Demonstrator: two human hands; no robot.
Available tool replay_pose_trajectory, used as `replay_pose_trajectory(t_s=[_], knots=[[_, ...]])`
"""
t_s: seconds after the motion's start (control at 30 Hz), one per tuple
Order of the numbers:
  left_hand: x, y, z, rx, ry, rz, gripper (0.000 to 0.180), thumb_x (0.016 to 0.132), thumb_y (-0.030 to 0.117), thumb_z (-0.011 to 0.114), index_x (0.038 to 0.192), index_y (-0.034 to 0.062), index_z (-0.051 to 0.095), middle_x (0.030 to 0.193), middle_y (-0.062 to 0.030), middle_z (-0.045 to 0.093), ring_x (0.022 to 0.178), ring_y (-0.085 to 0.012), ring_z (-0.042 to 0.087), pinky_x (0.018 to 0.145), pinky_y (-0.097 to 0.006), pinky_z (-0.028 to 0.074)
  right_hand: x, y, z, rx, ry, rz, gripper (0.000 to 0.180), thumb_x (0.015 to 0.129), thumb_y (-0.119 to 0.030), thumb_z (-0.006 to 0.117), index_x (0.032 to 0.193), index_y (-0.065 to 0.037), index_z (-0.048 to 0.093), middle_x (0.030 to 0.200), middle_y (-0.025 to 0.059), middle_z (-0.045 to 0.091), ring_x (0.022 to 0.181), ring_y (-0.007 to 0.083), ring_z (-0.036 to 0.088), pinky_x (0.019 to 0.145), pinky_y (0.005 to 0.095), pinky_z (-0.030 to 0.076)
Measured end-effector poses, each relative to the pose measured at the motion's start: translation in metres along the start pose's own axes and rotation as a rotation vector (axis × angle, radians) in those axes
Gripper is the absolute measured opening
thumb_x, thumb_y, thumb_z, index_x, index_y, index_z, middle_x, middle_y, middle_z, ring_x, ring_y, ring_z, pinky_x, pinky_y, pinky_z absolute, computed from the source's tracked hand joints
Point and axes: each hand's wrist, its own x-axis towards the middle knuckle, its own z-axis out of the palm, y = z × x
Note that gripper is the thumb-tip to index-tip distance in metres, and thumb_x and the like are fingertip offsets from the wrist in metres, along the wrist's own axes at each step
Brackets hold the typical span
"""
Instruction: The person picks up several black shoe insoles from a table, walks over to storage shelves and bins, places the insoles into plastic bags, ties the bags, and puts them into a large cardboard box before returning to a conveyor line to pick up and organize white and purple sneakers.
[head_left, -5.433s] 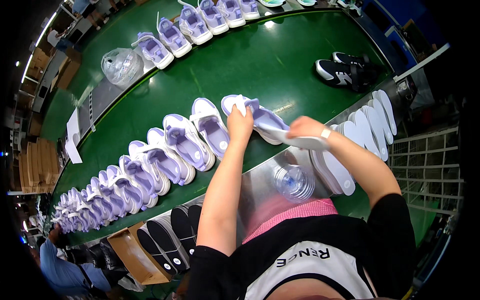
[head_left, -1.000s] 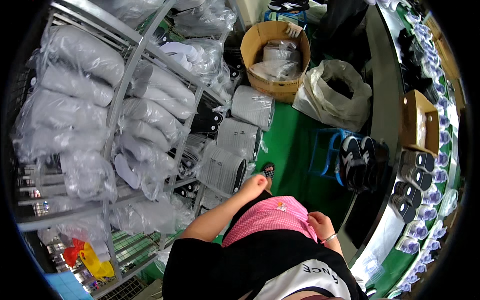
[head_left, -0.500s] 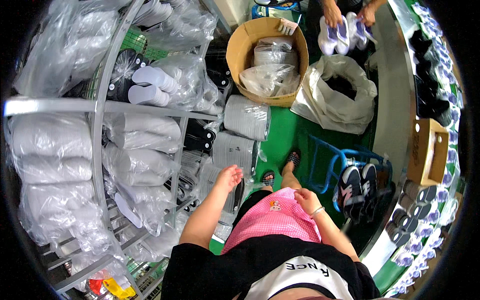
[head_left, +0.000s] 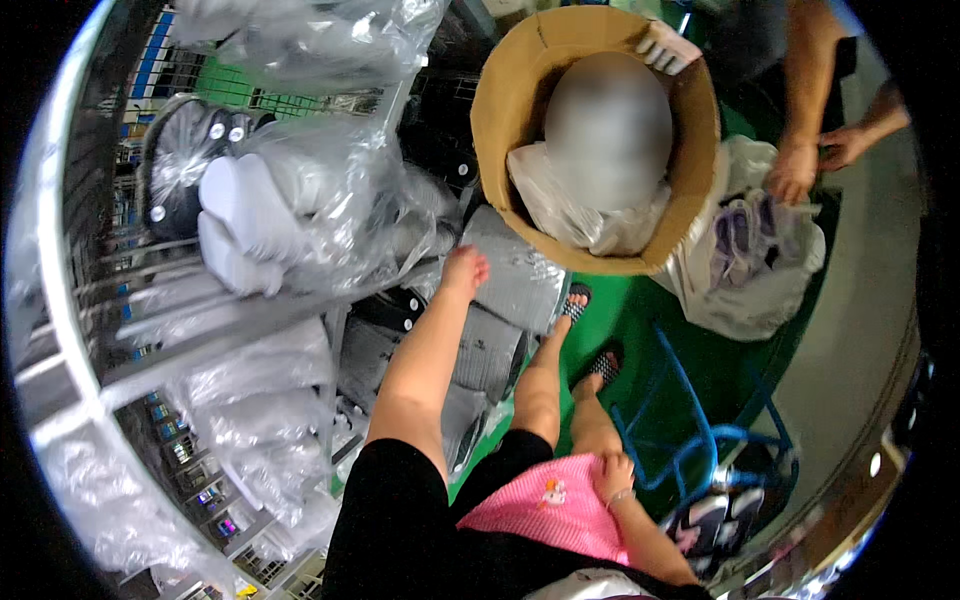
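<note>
Pink checked apron (head_left: pixel 515 505) hangs at the lower middle of the frame; the right hand (head_left: pixel 614 478) rests against its edge, fingers bent, and whether it grips the cloth cannot be told. At lower right, a blue stool (head_left: pixel 706 440) carries dark shoes (head_left: pixel 706 515). Patterned sandals (head_left: pixel 605 366) stand on the green floor (head_left: pixel 632 308). The left hand (head_left: pixel 466 270), fingers loosely curled around nothing visible, appears over plastic-wrapped insole bundles (head_left: pixel 518 288) near the centre; contact is unclear. At left, a metal rack (head_left: pixel 200 362) holds white insoles (head_left: pixel 245 195) in clear plastic. Farther up, a cardboard box (head_left: pixel 503 110) has blurred contents and a pale glove (head_left: pixel 668 48) at its rim. At upper right, a co-worker's hands (head_left: pixel 794 174) are near purple shoes (head_left: pixel 738 240), which overlap a white sack (head_left: pixel 738 318).
</note>
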Motion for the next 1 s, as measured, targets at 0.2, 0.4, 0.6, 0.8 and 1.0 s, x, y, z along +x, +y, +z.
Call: replay_pose_trajectory(t_s=[0.2,0.4,0.6,0.8,1.0], knots=[[0.201,0.054,0.036,-0.063,0.129,0.191,0.047,0.079,0.028,0.051,0.116,0.0047,0.035,0.109,-0.0173,0.043,0.095,-0.0269,0.044,0.075,-0.037,0.041,0.016,-0.047,-0.004,-0.057,-0.09,0.119,0.047,0.069,-0.033,0.052,0.109,-0.009,0.043,0.12,0.0165,0.031,0.114,0.0374,0.025,0.088,0.0522,0.027],[0.259,0.076,0.083,0.562,0.559,0.144,0.073,0.069,0.037,0.064,0.125,0.0107,0.025,0.123,-0.0224,0.032,0.112,-0.0373,0.037,0.09,-0.043,0.036,0.035,-0.065,-0.007,-0.108,-0.17,0.204,0.047,0.07,-0.028,0.055,0.111,-0.008,0.041,0.123,0.0183,0.03,0.114,0.0362,0.027,0.088,0.0516,0.027],[0.275,0.085,0.075,0.35,0.528,0.065,0.079,0.067,0.037,0.065,0.125,0.0139,0.017,0.122,-0.0222,0.027,0.112,-0.0367,0.034,0.091,-0.044,0.036,0.042,-0.081,-0.011,-0.26,0.131,0.075,0.035,0.068,-0.032,0.054,0.099,-0.014,0.05,0.107,0.0127,0.046,0.097,0.0328,0.044,0.078,0.0456,0.038],[0.314,0.076,0.047,0.251,0.579,0.044,0.097,0.058,0.031,0.074,0.126,0.0082,0.008,0.126,-0.0224,0.025,0.115,-0.0372,0.031,0.093,-0.043,0.033,0.045,-0.065,-0.007,-0.316,0.174,0.043,0.038,0.066,-0.04,0.054,0.096,-0.017,0.051,0.103,0.0109,0.047,0.094,0.0319,0.045,0.074,0.0449,0.039],[0.385,0.055,0.037,-0.159,0.601,-0.012,0.093,0.061,0.027,0.073,0.129,0.0173,0.011,0.126,-0.0134,0.034,0.113,-0.0334,0.036,0.092,-0.039,0.034,0.045,-0.052,-0.002,-0.299,0.131,0.118,0.041,0.067,-0.047,0.051,0.095,-0.017,0.052,0.104,0.0118,0.047,0.094,0.0325,0.044,0.074,0.045,0.039]])
